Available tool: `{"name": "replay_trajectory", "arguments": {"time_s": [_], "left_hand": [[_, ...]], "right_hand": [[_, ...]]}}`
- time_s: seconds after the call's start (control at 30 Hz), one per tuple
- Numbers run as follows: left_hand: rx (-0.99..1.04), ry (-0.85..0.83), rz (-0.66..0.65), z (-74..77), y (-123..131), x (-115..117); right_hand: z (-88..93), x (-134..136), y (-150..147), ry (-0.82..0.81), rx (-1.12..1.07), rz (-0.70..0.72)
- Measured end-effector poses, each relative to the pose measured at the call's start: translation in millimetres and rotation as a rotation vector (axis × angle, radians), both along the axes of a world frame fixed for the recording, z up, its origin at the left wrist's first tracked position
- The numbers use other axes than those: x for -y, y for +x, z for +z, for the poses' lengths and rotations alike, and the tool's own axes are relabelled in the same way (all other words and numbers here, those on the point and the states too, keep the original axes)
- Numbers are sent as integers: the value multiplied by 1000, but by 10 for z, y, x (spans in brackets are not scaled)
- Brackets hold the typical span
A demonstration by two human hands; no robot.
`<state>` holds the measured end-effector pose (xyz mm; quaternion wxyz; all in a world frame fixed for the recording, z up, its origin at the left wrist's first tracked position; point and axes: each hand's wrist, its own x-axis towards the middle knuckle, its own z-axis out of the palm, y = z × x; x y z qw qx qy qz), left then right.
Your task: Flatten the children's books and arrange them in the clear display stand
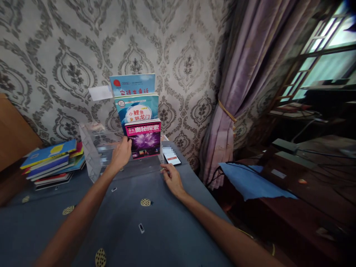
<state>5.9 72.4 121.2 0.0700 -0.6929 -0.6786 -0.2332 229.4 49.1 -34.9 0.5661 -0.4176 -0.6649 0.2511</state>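
Note:
A clear acrylic tiered book stand [93, 148] sits on a blue-grey tablecloth [125, 222] against the patterned wall. Three books stand in it: a pink and purple magazine [143, 139] in front, a teal book [137, 108] behind it, a blue book [132, 84] at the back. My left hand [121, 152] reaches forward and grips the left edge of the pink and purple magazine. My right hand [172, 180] rests on the table by the stand's front right corner, fingers stretched toward the acrylic base. A phone [171, 155] lies just beyond it.
A stack of books [52, 161] lies at the left on the table. A white card [100, 92] sticks to the wall. At the right hang a purple curtain [236, 92] and a window; a dark wooden desk carries a blue cloth [250, 180] and cables.

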Motion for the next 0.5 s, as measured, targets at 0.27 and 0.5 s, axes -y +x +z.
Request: {"name": "replay_trajectory", "arguments": {"time_s": [0.27,0.5], "left_hand": [[1,40,-10,-17,8,-23],[32,98,-70,-82,-21,-26]], "right_hand": [[-8,-7,2,2,8,-6],[-21,-14,6,5,17,2]]}}
